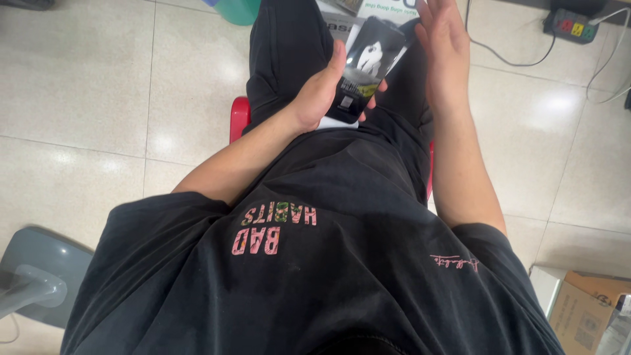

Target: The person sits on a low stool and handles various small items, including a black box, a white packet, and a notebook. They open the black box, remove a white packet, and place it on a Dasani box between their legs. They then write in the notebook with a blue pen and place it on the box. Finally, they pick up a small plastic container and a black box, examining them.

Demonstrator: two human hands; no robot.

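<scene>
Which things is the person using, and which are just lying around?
In use: dark packet, held in left hand; right hand open beside it.

Lying about: power strip, cardboard box, grey stand, green bin.

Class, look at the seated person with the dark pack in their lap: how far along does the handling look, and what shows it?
Done: the dark pack is off the floor and gripped in the left hand over the lap. In hand: the right hand hovers open beside its top edge, not gripping. Left: the pack looks unopened, though its top is partly out of frame; a lighter box lies beyond.
</scene>
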